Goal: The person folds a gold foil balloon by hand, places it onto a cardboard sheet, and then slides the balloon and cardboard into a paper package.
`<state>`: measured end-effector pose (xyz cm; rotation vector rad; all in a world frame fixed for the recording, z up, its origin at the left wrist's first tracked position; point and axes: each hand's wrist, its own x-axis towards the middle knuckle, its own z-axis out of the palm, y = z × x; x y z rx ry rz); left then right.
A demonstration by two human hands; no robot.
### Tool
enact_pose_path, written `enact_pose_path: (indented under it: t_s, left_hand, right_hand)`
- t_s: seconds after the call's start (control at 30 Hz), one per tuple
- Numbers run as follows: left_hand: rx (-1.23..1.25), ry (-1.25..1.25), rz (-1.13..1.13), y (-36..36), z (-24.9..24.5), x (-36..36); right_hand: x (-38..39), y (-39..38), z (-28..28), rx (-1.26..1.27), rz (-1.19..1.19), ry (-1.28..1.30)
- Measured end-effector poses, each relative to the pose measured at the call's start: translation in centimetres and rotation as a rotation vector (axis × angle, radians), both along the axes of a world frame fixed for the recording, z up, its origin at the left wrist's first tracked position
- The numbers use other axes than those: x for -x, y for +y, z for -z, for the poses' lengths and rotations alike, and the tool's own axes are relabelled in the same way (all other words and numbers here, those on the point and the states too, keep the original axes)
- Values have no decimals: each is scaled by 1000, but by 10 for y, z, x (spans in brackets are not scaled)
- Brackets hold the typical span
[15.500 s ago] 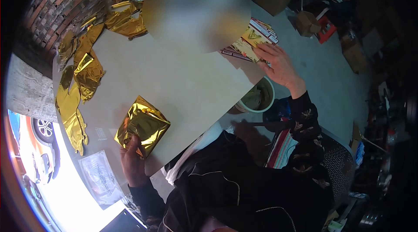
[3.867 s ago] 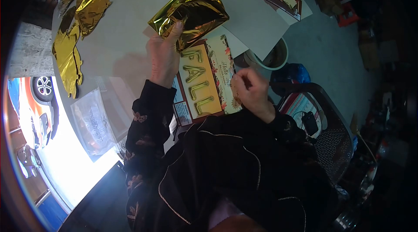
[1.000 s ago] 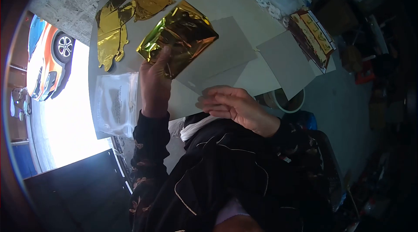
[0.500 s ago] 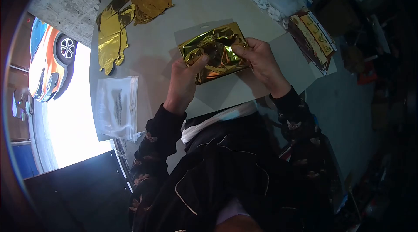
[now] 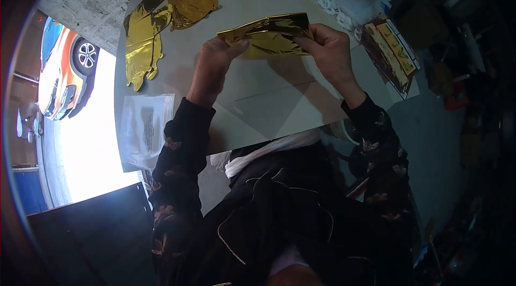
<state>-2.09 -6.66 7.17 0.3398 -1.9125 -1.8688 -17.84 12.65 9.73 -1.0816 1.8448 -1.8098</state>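
A folded piece of shiny gold foil (image 5: pixel 271 43) is held up over the light tabletop between my two hands. My left hand (image 5: pixel 217 60) pinches its left end, thumb on the near face. At the right end, my right hand (image 5: pixel 330 52) grips the foil between thumb and fingers. The foil's upper edge is folded over, and its far side is hidden. Below it on the table lies a clear plastic sheet or bag (image 5: pixel 271 106).
Flat gold foil pieces (image 5: pixel 144 44) lie at the table's far left and top. A clear printed plastic bag (image 5: pixel 145 127) rests at the left edge. White stringy material in plastic (image 5: pixel 341 1) and a printed card packet (image 5: pixel 391 55) are at the right.
Both hands have lifted the foil upward, away from my body, and tilted it; it now looks narrower. The clear plastic beneath it shows more.
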Motion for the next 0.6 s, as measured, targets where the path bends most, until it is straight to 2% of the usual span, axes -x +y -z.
enact_pose_path:
  t_s: [0.1, 0.2, 0.27, 0.33, 0.37, 0.47, 0.5, 0.6]
  left_hand:
    - [-256, -39, -249, 17, -1, 16]
    - [-821, 65, 155, 14, 12, 13]
    - [-995, 193, 274, 21, 6, 8]
    - [-1241, 243, 385, 33, -25, -7]
    - [-1237, 215, 380, 35, -31, -8]
    - [-848, 53, 121, 40, -20, -6]
    - [-814, 47, 129, 37, -17, -7]
    - [-729, 27, 144, 24, -14, -14]
  right_hand:
    - [-11, 3, -6, 106, 135, 864]
    - [-15, 0, -2, 190, 164, 1384]
    - [-21, 6, 4, 130, 121, 1420]
    - [-25, 9, 8, 106, 88, 1446]
    - [-27, 9, 10, 114, 76, 1455]
    - [-28, 10, 12, 115, 17, 1470]
    - [-27, 11, 12, 112, -5, 1474]
    - [-27, 22, 0, 54, -182, 1196]
